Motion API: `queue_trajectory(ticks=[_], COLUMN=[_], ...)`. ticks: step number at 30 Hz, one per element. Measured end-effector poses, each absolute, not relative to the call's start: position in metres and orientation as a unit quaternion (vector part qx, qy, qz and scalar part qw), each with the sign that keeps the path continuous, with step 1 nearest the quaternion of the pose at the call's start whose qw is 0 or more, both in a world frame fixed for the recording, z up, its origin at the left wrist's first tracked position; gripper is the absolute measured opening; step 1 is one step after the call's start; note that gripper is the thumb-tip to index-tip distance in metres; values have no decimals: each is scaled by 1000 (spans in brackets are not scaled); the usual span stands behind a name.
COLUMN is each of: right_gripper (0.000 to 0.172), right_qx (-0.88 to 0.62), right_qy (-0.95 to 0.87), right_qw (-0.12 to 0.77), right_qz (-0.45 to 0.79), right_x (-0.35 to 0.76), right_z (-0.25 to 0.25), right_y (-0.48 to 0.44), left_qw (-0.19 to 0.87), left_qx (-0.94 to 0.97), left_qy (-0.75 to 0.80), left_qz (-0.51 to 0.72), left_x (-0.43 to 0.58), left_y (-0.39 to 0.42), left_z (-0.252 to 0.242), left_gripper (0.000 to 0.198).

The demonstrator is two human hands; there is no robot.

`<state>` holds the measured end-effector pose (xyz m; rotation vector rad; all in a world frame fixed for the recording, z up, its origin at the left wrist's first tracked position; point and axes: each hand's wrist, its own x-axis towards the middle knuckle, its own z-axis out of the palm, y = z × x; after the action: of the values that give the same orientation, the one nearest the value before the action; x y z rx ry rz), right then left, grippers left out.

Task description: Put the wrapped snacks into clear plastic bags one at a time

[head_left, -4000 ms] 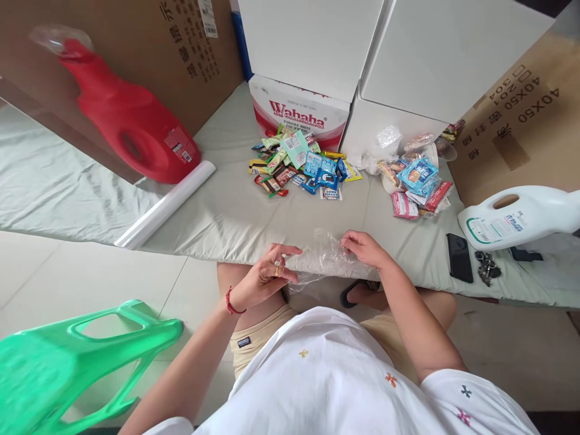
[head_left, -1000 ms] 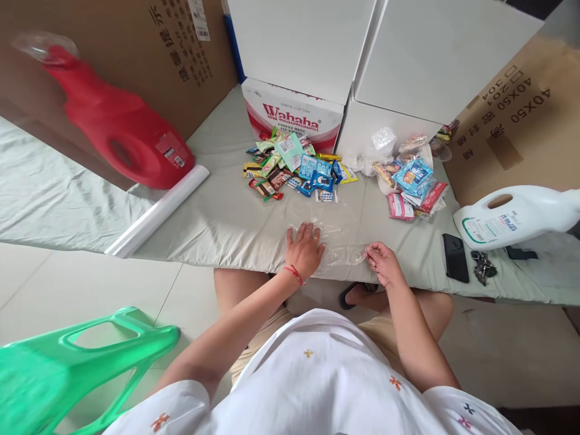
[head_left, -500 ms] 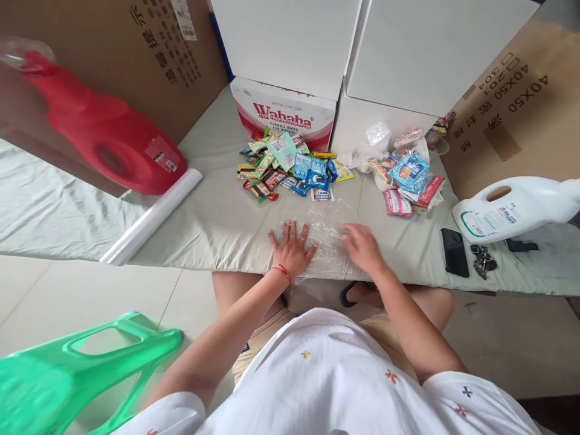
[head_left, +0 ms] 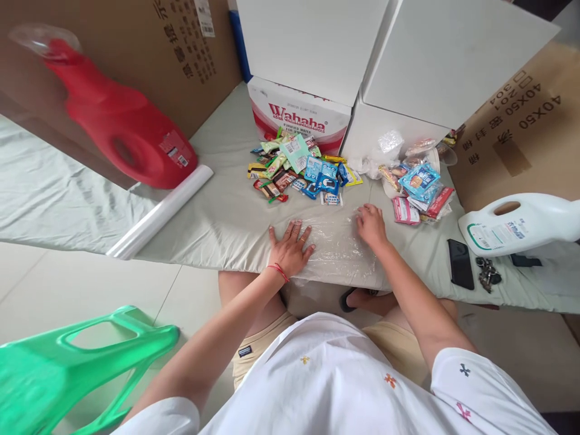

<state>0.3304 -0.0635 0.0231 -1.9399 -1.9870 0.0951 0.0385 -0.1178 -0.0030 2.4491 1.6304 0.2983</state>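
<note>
A sheet of clear plastic film (head_left: 333, 248) lies on the cloth-covered table (head_left: 226, 229) in front of me. My left hand (head_left: 290, 248) rests flat on its left side with the fingers spread, a red string round the wrist. At the film's upper right edge is my right hand (head_left: 371, 225), fingers curled and pinched together at the film. Beyond the film sits a heap of small snack packets (head_left: 299, 166). Another pile of packets (head_left: 421, 187) is to the right, beside crumpled clear plastic (head_left: 389, 145).
A film roll (head_left: 161, 211) and red jug (head_left: 131, 133) are at left. White bottle (head_left: 516, 223), phone (head_left: 461, 264) and keys (head_left: 488, 275) lie at right. Boxes, one marked Wahaha (head_left: 296, 115), stand behind. A green stool (head_left: 86, 362) is at lower left.
My right hand has moved up and outward along the film, and the film looks more spread out. My left hand stays flat. The whole view has shifted slightly.
</note>
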Motion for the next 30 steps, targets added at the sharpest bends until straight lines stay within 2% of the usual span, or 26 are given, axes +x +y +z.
queue_trajectory(ticks=[3,7,12,15,17,19,22,25,28,30], right_gripper=[34,35,41,55,59,53,34,26,33,55], right_qx=[-576,-389,-473,-538,-581,-608,-620,-645,-694,-744], right_qy=[-785,-869,-752,-630,-565,-540,-553,-622,-660,-633], right_qw=[201,123,232,238,244,265,284,285,244,188], right_qz=[102,279,395,507,533,519,479,341,151,106], right_x=[304,258,219,204,196,191,193,206,219,222], right_z=[35,31,15,12,13,18,31,51,65,67], right_y=[-59,-43,-7,12,22,31,50,78,108,124], left_qw=[97,103,107,105,107,110,110,110,113,116], left_qx=[824,824,824,822,817,812,809,809,805,805], left_qy=[548,549,549,552,558,566,570,571,575,575], left_qz=[104,100,88,94,96,94,92,90,87,89], left_x=[39,39,38,38,39,39,40,41,41,41], left_y=[-119,-120,-121,-121,-121,-122,-122,-123,-123,-123], left_z=[-3,0,2,2,3,4,5,5,6,6], left_gripper=[63,64,64,63,64,66,68,68,68,69])
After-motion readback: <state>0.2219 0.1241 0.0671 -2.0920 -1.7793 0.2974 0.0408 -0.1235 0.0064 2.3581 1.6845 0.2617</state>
